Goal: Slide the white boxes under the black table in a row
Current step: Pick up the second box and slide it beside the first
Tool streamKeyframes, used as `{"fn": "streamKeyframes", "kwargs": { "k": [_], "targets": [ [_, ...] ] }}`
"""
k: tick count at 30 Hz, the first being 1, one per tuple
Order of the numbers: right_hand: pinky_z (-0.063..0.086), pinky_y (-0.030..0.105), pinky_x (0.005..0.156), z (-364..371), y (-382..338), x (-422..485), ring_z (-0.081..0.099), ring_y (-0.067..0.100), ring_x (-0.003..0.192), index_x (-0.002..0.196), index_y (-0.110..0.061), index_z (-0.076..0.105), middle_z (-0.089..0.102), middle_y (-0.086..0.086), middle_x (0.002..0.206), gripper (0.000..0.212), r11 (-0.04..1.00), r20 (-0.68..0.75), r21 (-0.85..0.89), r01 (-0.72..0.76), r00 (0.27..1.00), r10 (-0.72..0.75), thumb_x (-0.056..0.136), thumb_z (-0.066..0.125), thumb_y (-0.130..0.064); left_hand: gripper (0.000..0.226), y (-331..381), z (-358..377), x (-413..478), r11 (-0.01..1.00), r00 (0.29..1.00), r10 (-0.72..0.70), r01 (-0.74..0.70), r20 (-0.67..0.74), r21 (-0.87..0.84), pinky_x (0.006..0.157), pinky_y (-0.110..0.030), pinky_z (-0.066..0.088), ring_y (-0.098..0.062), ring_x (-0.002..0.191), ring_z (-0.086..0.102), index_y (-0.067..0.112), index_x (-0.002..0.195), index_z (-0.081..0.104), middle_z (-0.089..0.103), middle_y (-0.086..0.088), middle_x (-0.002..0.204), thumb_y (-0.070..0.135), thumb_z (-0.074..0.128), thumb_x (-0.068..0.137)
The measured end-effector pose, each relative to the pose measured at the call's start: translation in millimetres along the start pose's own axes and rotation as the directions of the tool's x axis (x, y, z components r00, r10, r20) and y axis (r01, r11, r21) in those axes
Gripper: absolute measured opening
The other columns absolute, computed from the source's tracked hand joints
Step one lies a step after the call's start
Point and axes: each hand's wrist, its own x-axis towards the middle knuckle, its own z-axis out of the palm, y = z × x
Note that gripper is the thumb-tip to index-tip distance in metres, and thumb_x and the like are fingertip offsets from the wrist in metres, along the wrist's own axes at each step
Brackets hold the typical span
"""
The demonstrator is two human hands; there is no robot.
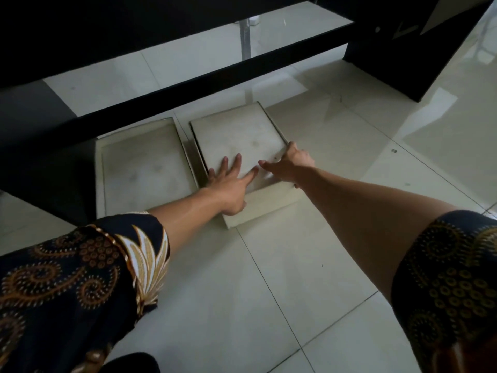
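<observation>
Two flat white boxes lie side by side on the tiled floor in front of the black table (166,103). The left box (142,168) has its far end just under the table's lower black bar. The right box (239,138) sits slightly skewed, a narrow gap apart from the left one. My left hand (231,184) rests flat on the near part of the right box's lid, fingers spread. My right hand (291,162) presses on the same box at its right edge, thumb on the lid and fingers curled over the side.
The black table leg (398,49) stands at the upper right. A metal pole (245,39) shows beyond the table. Glossy white floor tiles (295,278) stretch toward me and to the right. My patterned sleeves fill the lower corners.
</observation>
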Motion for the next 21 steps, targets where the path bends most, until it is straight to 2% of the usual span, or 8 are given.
{"fn": "streamKeyframes", "kwargs": {
  "k": [4, 12, 16, 21],
  "targets": [
    [0.049, 0.048, 0.101, 17, -10, 8, 0.053, 0.043, 0.123, 0.153, -0.015, 0.015, 0.041, 0.022, 0.142, 0.116, 0.999, -0.013, -0.023, 0.027, 1.000, -0.027, 0.071, 0.069, -0.076, 0.096, -14, -3, 9, 0.999, 0.999, -0.032, 0.032, 0.001, 0.005, 0.117, -0.056, -0.003, -0.030, 0.144, -0.026, 0.046, 0.146, -0.016, -0.035, 0.000, 0.155, 0.012, 0.054, 0.091],
    [0.048, 0.047, 0.101, 32, -31, 19, 0.051, 0.041, 0.124, 0.156, -0.016, 0.013, 0.043, 0.018, 0.139, 0.120, 0.995, -0.068, -0.012, 0.095, 0.993, -0.096, 0.069, 0.070, -0.076, 0.088, -43, -5, 12, 0.991, 0.999, -0.041, 0.044, -0.028, 0.128, 0.117, -0.052, -0.011, -0.032, 0.146, -0.020, 0.039, 0.147, -0.021, -0.031, -0.006, 0.157, 0.036, 0.050, 0.094],
    [0.051, 0.048, 0.098, 36, -41, 21, 0.052, 0.041, 0.120, 0.156, -0.019, 0.013, 0.043, 0.016, 0.139, 0.117, 0.995, -0.073, 0.017, 0.095, 0.993, -0.093, 0.070, 0.074, -0.070, 0.086, -53, -5, 9, 0.989, 0.998, -0.060, 0.063, -0.027, 0.134, 0.117, -0.052, -0.010, -0.029, 0.146, -0.021, 0.037, 0.147, -0.022, -0.032, -0.005, 0.156, 0.039, 0.047, 0.096],
    [0.051, 0.050, 0.098, 38, -43, 20, 0.047, 0.041, 0.123, 0.155, -0.018, 0.018, 0.038, 0.015, 0.139, 0.115, 0.995, -0.111, 0.039, 0.089, 0.990, -0.085, 0.069, 0.078, -0.066, 0.084, -50, -3, 8, 0.992, 0.997, -0.067, 0.070, -0.034, 0.102, 0.118, -0.053, -0.008, -0.029, 0.145, -0.023, 0.036, 0.147, -0.022, -0.033, -0.005, 0.156, 0.033, 0.046, 0.098]
  ]
}}
